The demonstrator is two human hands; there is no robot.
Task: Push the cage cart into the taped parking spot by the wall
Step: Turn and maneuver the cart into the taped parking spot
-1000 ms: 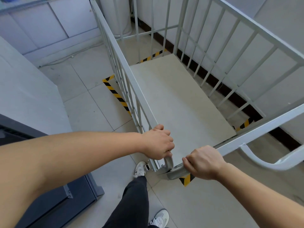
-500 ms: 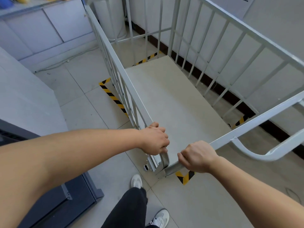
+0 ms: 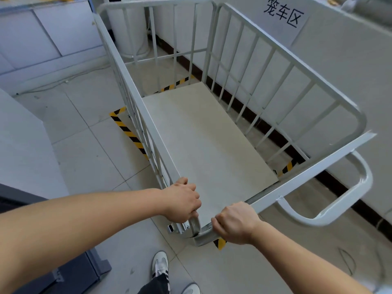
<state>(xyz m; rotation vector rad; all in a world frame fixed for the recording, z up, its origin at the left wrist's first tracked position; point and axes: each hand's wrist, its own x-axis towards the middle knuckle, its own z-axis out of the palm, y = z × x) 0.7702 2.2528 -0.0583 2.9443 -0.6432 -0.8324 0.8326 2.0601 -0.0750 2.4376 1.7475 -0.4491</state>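
Tiled floor (image 3: 89,158); striped tape (image 3: 129,132); cage cart (image 3: 207,145) on it

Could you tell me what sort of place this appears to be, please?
Probably a warehouse or stockroom: a white cage cart stands over a bay of yellow-black floor tape, beside a wall sign reading 笼车区, cage cart area.

The cage cart's (image 3: 149,124) barred sides fence its deck at 11, 12 and 2 o'clock, so a hand can reach in only from above. At 2 o'clock the wall (image 3: 350,60) stands just beside the right side, leaving a narrow strip. A white drum (image 3: 131,28) stands at 12 o'clock beyond the far end. Open floor (image 3: 84,145) runs at 10 o'clock between the cart and the white counter (image 3: 21,145) at 9. A dark cabinet (image 3: 63,272) blocks 7 o'clock.
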